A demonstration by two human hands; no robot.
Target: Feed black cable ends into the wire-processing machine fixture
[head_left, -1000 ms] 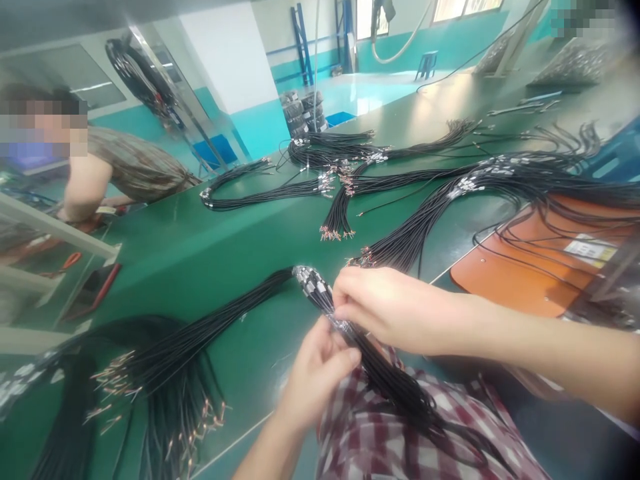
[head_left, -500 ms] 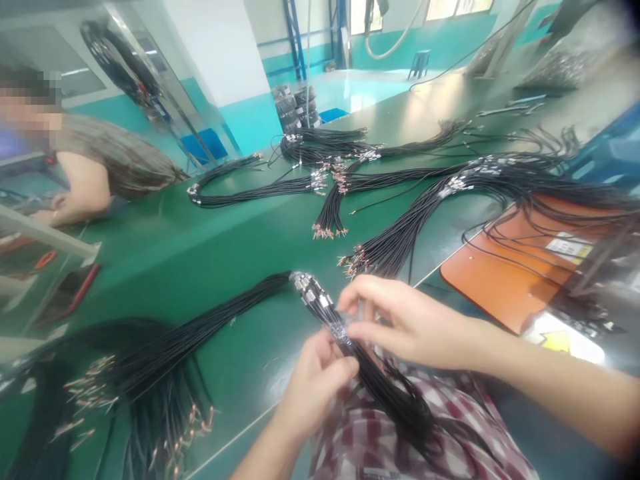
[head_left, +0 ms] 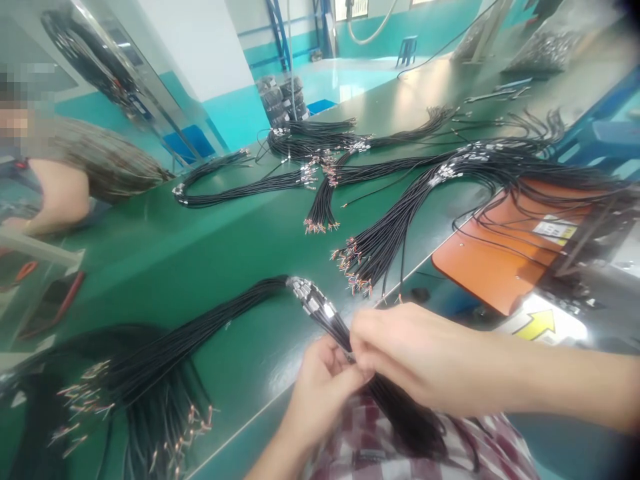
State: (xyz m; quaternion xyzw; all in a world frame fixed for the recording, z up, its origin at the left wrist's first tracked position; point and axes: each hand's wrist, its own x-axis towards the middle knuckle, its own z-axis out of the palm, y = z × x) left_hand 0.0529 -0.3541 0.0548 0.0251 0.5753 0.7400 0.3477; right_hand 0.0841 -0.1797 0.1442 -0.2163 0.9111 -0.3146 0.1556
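A bundle of black cables point(head_left: 240, 301) runs over the table's front edge towards my lap, with silvery metal pieces point(head_left: 311, 297) clustered along part of it. My left hand point(head_left: 327, 373) is closed round the bundle just below that cluster, thumb on top. Right beside it, my right hand point(head_left: 395, 347) is closed on the same bundle, its fingers curled over the top. What lies between the fingertips of both hands is hidden. Below the hands, the rest of the bundle hangs over a checked garment point(head_left: 355, 440).
More black cable bundles point(head_left: 395, 220) with bare copper-coloured ends lie across the green table point(head_left: 210, 247). An orange board point(head_left: 480, 267) stands at the right, under trailing cables. Wrenches point(head_left: 495, 95) lie further back. Another person's arm point(head_left: 63, 193) rests at the far left.
My right hand has moved down the bundle and closed over it beside my left hand. A clear, shiny wrap that showed between the hands is now covered. The view has shifted slightly.
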